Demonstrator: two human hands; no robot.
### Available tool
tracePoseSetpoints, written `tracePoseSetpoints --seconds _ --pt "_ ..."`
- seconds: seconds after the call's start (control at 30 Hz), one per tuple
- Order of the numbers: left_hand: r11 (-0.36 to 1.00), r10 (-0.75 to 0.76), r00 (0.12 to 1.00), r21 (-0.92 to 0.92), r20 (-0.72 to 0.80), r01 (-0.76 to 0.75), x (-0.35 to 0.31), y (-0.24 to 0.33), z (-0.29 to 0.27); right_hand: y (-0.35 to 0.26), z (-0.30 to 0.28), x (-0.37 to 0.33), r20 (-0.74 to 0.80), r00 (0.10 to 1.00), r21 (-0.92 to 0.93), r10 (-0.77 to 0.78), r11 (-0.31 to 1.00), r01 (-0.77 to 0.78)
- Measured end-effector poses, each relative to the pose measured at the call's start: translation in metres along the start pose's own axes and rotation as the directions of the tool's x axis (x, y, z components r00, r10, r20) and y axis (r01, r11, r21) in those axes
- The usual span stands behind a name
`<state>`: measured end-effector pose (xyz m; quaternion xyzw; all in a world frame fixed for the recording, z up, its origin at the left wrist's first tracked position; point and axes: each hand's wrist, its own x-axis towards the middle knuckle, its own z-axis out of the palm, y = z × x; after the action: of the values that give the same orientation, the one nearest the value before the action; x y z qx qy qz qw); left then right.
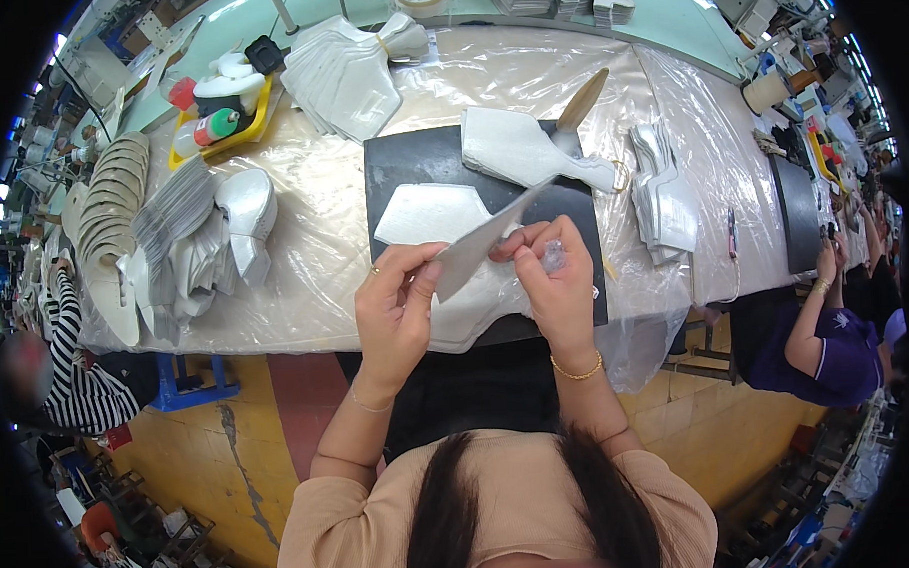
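Observation:
Over the front of a black board (390, 151), I hold a thin white-grey cut piece (478, 245) tilted up, nearly edge-on. My left hand (397, 301) pinches its lower left end between thumb and fingers. Close to the piece's other side is my right hand (560, 280), its fingers curled round a small crumpled bit of clear plastic (553, 257). Whether its fingertips also touch the piece cannot be made out. Another white piece (432, 213) lies flat on the board, and a further white piece (466, 319) shows under my hands. Behind them rests a stack of white pieces (510, 147).
A wooden-handled brush (580, 101) lies behind the stack. White stacks stand at the right (664, 192), back (342, 78) and left (197, 228). A yellow tray (259, 121) holds bottles. A pen-like tool (732, 234) lies right. People sit at both sides.

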<state>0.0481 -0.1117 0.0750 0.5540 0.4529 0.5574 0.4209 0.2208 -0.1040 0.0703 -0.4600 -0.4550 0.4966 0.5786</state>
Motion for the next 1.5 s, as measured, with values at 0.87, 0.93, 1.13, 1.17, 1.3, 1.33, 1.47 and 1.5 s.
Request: tracePoseSetpoints --seconds 0.87,0.93,1.13,1.17,1.3,1.33,1.47,1.5 --pt "0.753 -0.205 0.979 0.641 0.012 0.150 -0.012 -0.048 -0.044 -0.037 -0.172 -0.019 -0.469 0.858 -0.233 -0.210 0.966 0.109" --pt "0.734 -0.189 0.981 0.658 -0.039 0.167 -0.002 -0.055 -0.045 -0.028 -0.154 -0.016 -0.448 0.881 -0.188 -0.150 0.980 0.071" --pt "0.660 -0.196 0.978 0.729 -0.069 0.183 0.060 -0.087 -0.038 -0.011 -0.095 -0.013 -0.190 0.973 -0.244 -0.129 0.966 0.081" --pt "0.649 -0.262 0.961 0.721 -0.089 0.243 0.069 -0.091 -0.040 -0.012 -0.091 -0.014 -0.154 0.975 -0.349 -0.162 0.932 0.100" --pt "0.693 -0.419 0.896 0.586 -0.145 0.419 0.088 -0.101 -0.067 -0.017 -0.088 -0.015 -0.175 0.978 -0.293 -0.114 0.954 0.059" --pt "0.683 -0.482 0.861 0.548 -0.159 0.484 0.090 -0.101 -0.073 -0.018 -0.088 -0.015 -0.187 0.977 -0.288 -0.103 0.957 0.045" --pt "0.848 -0.389 0.906 0.322 -0.164 0.422 0.079 -0.074 -0.077 -0.018 -0.072 -0.010 -0.128 0.991 -0.173 -0.043 0.985 0.021" --pt "0.916 -0.320 0.935 0.202 -0.152 0.346 0.073 -0.061 -0.072 -0.018 -0.063 -0.009 -0.091 0.995 -0.194 -0.029 0.981 0.011"
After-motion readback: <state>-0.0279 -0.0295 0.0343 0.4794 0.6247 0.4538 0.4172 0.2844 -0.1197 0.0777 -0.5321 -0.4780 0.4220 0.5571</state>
